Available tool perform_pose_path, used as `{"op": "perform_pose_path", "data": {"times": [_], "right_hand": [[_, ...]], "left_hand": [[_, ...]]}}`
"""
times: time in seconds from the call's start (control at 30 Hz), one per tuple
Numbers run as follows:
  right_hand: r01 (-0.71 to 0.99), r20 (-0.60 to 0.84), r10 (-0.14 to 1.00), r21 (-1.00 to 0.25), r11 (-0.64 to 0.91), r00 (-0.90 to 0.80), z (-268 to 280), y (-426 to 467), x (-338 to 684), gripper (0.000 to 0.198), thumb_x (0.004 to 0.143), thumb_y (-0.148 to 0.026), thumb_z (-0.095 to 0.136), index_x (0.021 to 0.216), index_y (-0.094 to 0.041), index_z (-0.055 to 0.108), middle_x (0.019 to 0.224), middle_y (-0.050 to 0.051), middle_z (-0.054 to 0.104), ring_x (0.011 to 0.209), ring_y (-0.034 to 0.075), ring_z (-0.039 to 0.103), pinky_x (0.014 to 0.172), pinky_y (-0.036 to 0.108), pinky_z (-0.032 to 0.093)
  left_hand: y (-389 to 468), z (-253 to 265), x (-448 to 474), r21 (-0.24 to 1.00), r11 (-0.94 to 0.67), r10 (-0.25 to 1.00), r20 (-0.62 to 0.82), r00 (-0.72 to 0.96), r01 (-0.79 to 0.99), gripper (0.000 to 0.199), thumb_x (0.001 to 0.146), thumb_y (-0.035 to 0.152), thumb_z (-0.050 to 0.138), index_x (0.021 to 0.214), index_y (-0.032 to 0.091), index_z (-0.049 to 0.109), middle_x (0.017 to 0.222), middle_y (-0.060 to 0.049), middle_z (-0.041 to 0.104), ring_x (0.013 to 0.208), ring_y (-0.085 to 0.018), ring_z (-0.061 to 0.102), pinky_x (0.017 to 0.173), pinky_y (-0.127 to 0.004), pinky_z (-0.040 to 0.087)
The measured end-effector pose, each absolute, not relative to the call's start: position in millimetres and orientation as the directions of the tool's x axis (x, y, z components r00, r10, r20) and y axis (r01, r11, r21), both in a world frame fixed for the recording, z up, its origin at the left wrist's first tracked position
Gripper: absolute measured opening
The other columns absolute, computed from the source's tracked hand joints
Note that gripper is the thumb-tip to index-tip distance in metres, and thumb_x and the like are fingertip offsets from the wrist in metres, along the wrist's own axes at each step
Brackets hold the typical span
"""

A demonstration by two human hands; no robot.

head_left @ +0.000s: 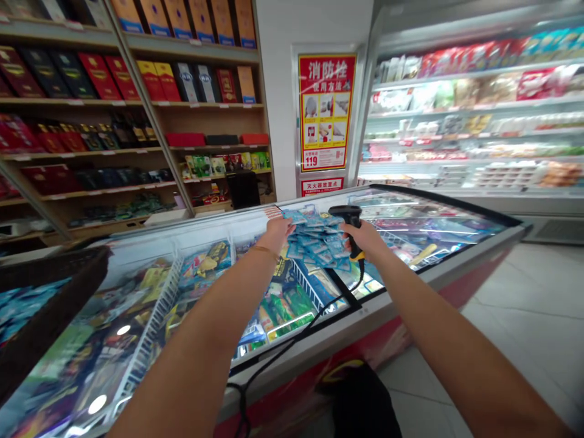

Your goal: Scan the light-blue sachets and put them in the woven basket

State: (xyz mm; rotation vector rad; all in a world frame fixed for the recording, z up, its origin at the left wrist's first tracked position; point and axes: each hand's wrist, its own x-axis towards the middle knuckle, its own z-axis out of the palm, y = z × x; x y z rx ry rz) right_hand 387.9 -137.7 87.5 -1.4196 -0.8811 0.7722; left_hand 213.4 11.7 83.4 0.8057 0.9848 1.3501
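A pile of small blue packets [322, 243] lies on the glass top of a chest freezer. My left hand [279, 230] is at the pile's left edge, its fingers closed on a blue packet [295, 216]; the fingertips are partly hidden. At the pile's right side, my right hand [365, 237] is wrapped round the grip of a black and yellow barcode scanner [347, 214]. The scanner's head points left over the packets. From its base a black cable [292, 340] runs down across the freezer's front edge.
Frozen goods show through the glass of the chest freezer [460, 274]. A dark basket [86, 267] with more blue packets stands at the left. Behind are shelves of boxes [191, 82], a red fire-hydrant sign [326, 112] and an open refrigerated display [456, 121].
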Motion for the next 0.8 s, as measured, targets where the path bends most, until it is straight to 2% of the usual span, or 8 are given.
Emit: {"op": "perform_pose_path", "data": {"times": [0.1,0.33,0.53,0.67,0.8], "right_hand": [[0.058,0.050,0.872,-0.998,0.025,0.487,86.1,-139.4,393.5,0.014,0.090,-0.021,0.066,0.085,-0.018,0.053,0.055,-0.004,0.057,0.036,0.010,0.052,0.035,0.022,0.044],[0.107,0.076,0.883,-0.994,0.030,0.464,81.0,-128.8,371.5,0.016,0.088,-0.019,0.067,0.083,-0.019,0.052,0.055,-0.004,0.057,0.035,0.010,0.052,0.034,0.022,0.042],[0.108,0.073,0.925,-0.994,0.034,0.373,80.3,-115.3,323.9,0.017,0.089,-0.022,0.066,0.083,-0.020,0.051,0.056,-0.004,0.058,0.036,0.012,0.053,0.034,0.024,0.042],[0.111,0.073,0.948,-0.993,0.040,0.309,78.8,-107.1,281.9,0.014,0.088,-0.020,0.067,0.084,-0.019,0.053,0.055,-0.004,0.058,0.036,0.011,0.053,0.034,0.022,0.042],[0.077,0.076,0.970,-0.995,0.060,0.231,70.9,-95.6,236.7,0.016,0.086,-0.020,0.068,0.082,-0.018,0.053,0.052,-0.005,0.057,0.034,0.010,0.051,0.033,0.022,0.042]], "left_hand": [[8.3,86.2,232.4,0.917,0.153,0.985,-0.172,-0.019,-0.368,0.031,0.068,-0.008,0.074,0.073,0.016,0.055,0.070,0.001,0.060,0.076,-0.017,0.071,0.077,-0.035,0.062],[1.8,87.5,210.1,0.945,0.106,0.994,-0.112,0.000,-0.311,0.023,0.070,-0.003,0.074,0.070,0.015,0.059,0.071,-0.005,0.065,0.084,-0.024,0.073,0.077,-0.036,0.060],[-3.7,84.0,138.2,0.965,0.088,0.994,-0.100,-0.038,-0.246,0.022,0.069,-0.001,0.075,0.075,0.015,0.061,0.072,-0.007,0.067,0.083,-0.025,0.073,0.077,-0.038,0.061],[-15.3,74.6,72.7,0.981,0.086,0.987,-0.107,-0.116,-0.176,0.025,0.068,0.004,0.079,0.082,0.015,0.062,0.082,-0.007,0.069,0.082,-0.023,0.073,0.079,-0.040,0.061],[-27.9,71.0,-3.1,0.995,0.068,0.965,-0.085,-0.248,-0.074,0.022,0.074,0.004,0.071,0.090,0.015,0.063,0.090,-0.009,0.070,0.087,-0.022,0.072,0.080,-0.037,0.058]]}}
